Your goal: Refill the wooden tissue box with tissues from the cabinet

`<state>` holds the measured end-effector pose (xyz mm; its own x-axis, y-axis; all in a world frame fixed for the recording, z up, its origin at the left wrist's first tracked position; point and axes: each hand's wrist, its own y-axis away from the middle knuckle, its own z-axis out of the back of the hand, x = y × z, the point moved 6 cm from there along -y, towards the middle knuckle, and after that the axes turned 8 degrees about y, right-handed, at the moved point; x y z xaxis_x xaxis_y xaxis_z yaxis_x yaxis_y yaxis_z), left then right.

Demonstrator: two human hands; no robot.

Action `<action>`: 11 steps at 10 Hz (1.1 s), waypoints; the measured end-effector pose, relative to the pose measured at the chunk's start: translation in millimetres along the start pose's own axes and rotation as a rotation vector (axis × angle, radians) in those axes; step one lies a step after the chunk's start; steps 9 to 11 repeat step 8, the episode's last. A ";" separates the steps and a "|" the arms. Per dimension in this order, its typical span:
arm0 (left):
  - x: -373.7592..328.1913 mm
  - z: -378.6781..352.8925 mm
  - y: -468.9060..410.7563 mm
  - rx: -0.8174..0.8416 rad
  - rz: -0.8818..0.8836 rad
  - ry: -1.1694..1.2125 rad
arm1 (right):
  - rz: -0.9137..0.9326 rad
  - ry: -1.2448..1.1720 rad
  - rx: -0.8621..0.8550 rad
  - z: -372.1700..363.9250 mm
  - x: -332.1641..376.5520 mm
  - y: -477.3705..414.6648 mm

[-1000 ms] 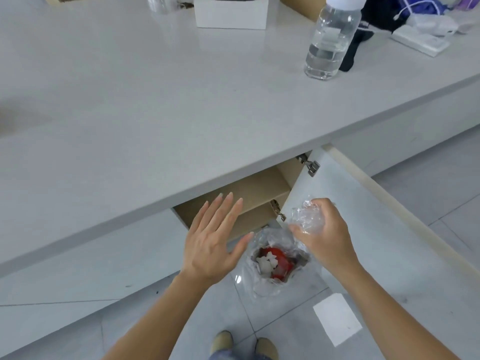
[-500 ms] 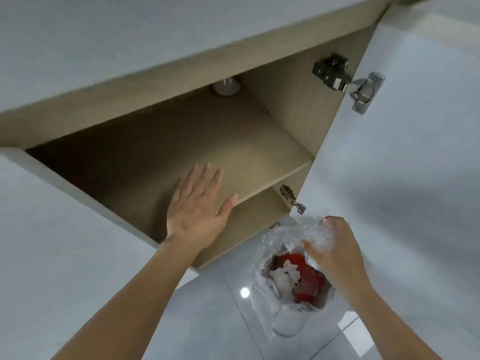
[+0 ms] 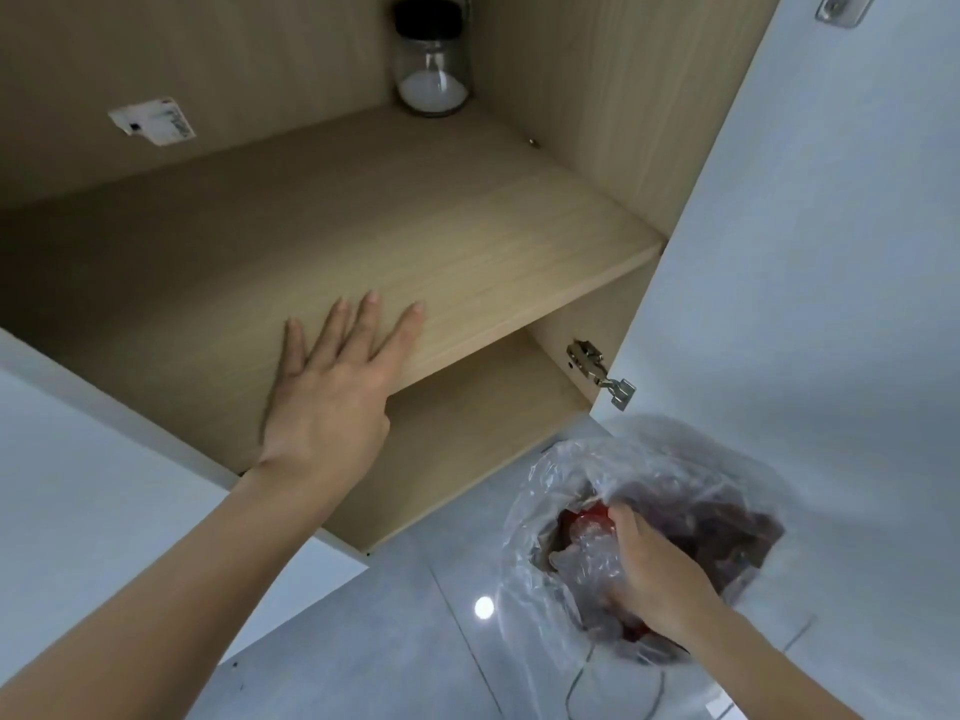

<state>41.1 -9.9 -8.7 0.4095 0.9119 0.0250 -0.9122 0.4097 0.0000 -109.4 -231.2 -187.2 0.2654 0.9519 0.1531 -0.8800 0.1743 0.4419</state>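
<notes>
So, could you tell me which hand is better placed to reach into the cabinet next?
Left. The left hand is open and empty, lying flat at the front edge of the cabinet shelf. The right hand is down inside the plastic-lined bin, busy with crumpled plastic.

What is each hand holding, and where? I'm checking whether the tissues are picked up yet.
Left hand holds nothing, flat on the shelf. Right hand grips crumpled clear plastic inside the bin bag.
</notes>
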 end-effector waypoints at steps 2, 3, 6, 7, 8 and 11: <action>-2.1 0.8 1.0 -0.014 -0.002 0.022 | -0.061 0.304 -0.028 -3.3 4.5 -6.1; -2.1 0.5 1.7 -0.022 -0.009 0.037 | -0.046 0.192 0.101 -18.5 9.5 -11.3; -1.2 2.1 2.6 -0.054 -0.013 0.054 | 0.048 -0.060 0.401 -25.3 15.4 -13.2; -1.3 1.7 2.7 -0.062 -0.004 0.049 | 0.065 -0.010 0.300 -5.2 16.7 -14.5; 0.0 1.7 3.3 -0.058 0.005 0.048 | 0.069 0.034 0.129 22.5 16.0 -13.6; 0.0 1.7 3.3 -0.058 0.005 0.048 | 0.069 0.034 0.129 22.5 16.0 -13.6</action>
